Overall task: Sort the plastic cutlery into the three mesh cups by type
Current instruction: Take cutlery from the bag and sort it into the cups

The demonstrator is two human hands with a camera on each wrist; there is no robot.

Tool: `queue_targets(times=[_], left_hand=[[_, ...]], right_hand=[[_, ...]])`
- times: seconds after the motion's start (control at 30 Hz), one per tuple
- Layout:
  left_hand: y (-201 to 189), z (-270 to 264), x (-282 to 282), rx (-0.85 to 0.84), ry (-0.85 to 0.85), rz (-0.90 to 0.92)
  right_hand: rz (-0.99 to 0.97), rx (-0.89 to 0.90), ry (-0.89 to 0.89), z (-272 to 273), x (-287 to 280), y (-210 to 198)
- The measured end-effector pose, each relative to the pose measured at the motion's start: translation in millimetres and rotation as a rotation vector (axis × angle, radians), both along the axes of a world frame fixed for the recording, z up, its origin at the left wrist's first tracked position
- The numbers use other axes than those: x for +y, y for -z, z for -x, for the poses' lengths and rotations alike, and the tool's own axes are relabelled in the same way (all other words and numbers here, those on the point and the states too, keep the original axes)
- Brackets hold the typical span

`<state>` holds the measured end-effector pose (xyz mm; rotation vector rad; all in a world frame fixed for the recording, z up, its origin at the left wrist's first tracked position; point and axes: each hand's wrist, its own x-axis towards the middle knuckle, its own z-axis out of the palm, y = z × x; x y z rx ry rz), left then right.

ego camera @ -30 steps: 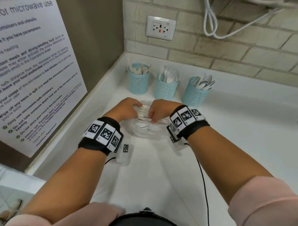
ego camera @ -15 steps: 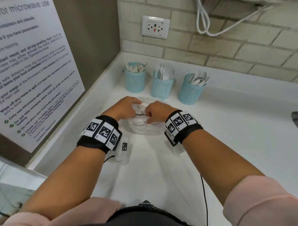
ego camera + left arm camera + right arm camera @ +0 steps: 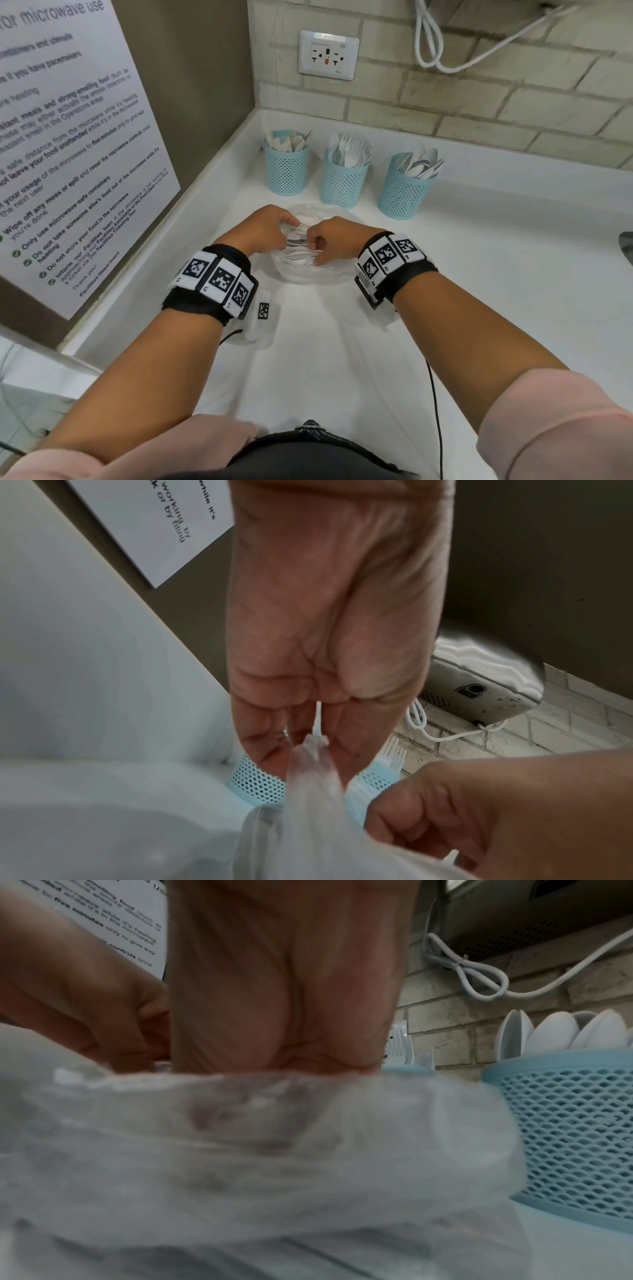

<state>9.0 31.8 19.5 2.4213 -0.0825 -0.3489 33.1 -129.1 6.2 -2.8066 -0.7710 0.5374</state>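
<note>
A clear plastic bag [image 3: 310,274] of white cutlery lies on the white counter [image 3: 496,274]. My left hand [image 3: 270,226] and right hand [image 3: 330,240] both pinch the bag's top, close together. In the left wrist view my left fingers [image 3: 352,739] pinch a fold of the bag [image 3: 311,772], with the right hand [image 3: 479,804] beside it. In the right wrist view the bag [image 3: 274,1137] hides my right fingers. Behind stand three blue mesh cups: the left cup [image 3: 286,171] with knives, the middle cup [image 3: 344,185] with forks, the right cup [image 3: 404,193] with spoons.
A wall with a printed notice [image 3: 68,137] runs along the left. A brick wall with a power outlet [image 3: 328,54] and a looped white cable [image 3: 435,44] closes the back. A dark object [image 3: 627,246] shows at the right edge.
Both hands have stayed on the bag and drawn closer together at its top. The head view has shifted slightly.
</note>
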Motion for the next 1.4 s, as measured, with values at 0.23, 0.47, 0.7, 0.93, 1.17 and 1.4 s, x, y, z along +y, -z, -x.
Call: queue_targets(times=[0.23,0.47,0.7,0.93,1.17,1.4], left_hand=[[0,1,0,-0.002,-0.001,-0.006],[1,2,0,0.004,0.011,-0.01],[1,5,0,0.0,0.003,-0.023],[-1,9,0,-0.005,0.008,-0.004],[-2,9,-2,0.002,0.029,-0.033],[-2,11,-4,0.004,0.028,-0.04]], right_hand=[[0.025,-0.09,0.012,1,5,3],[0.087,-0.066,0.015,4,9,3],[0.153,0.008,-0.022,7,11,-1],[0.174,0.036,-0.019,6,11,3],[0.144,0.107,-0.036,4,2,-2],[0.165,0.105,-0.038,5,3,-3]])
